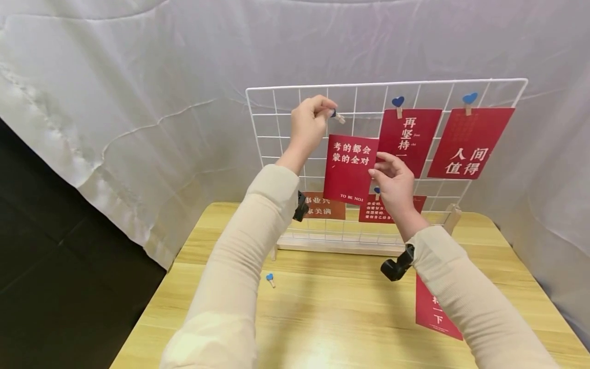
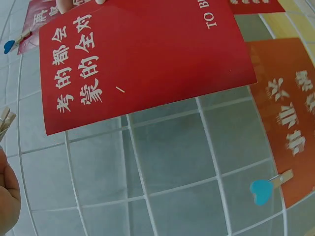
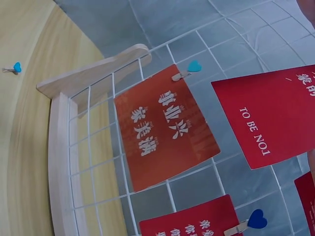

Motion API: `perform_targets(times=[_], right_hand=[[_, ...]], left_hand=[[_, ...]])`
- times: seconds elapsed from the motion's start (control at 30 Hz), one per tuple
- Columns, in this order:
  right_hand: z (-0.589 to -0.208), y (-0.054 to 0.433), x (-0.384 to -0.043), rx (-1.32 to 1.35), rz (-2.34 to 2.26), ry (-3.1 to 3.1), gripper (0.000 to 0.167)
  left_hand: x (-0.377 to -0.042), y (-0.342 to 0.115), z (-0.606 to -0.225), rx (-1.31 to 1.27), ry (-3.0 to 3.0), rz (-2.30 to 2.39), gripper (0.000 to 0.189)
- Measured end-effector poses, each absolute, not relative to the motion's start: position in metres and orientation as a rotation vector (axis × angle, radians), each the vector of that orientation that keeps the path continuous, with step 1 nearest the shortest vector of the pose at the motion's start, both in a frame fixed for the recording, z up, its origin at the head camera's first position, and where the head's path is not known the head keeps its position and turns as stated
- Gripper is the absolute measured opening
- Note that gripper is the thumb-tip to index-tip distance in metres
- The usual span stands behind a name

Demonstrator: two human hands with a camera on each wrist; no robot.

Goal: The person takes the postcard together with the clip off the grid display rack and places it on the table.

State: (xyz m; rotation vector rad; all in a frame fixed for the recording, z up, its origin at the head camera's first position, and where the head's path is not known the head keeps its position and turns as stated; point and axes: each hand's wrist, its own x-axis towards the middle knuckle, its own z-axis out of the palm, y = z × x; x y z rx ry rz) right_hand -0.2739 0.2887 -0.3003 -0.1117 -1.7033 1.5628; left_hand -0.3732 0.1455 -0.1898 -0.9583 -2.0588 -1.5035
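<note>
A white wire grid [image 1: 276,123] stands upright on a wooden base at the back of the table. My left hand [image 1: 308,123] is raised to its upper part and pinches a small wooden clip [image 1: 338,117] with a blue heart. My right hand [image 1: 392,182] holds the right edge of a red card [image 1: 348,166] with white characters [image 2: 142,54] [image 3: 268,113], keeping it against the grid just below the clip. Two more red cards [image 1: 407,138] [image 1: 467,141] hang at the top right from blue heart clips.
Lower on the grid hang an orange-red card [image 3: 165,125] [image 2: 285,98] and another red card [image 1: 382,211], each on a clip. On the wooden table [image 1: 322,307] lie a loose blue heart clip [image 1: 270,278] and a red card [image 1: 430,310] under my right forearm. White cloth hangs behind.
</note>
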Motion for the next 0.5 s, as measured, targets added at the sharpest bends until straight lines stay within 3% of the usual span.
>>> perform_targets(times=[0.33,0.5], right_hand=[[-0.312,0.292,-0.262,-0.081,1.657,-1.659,0.031],[-0.360,0.337,-0.290,-0.037,1.775,-1.598,0.039]], left_hand=[[-0.372,0.137,-0.211,-0.946,-2.076,-1.617,0.010],[-0.369,0.131,-0.222,-0.940,-2.144,-1.612,0.010]])
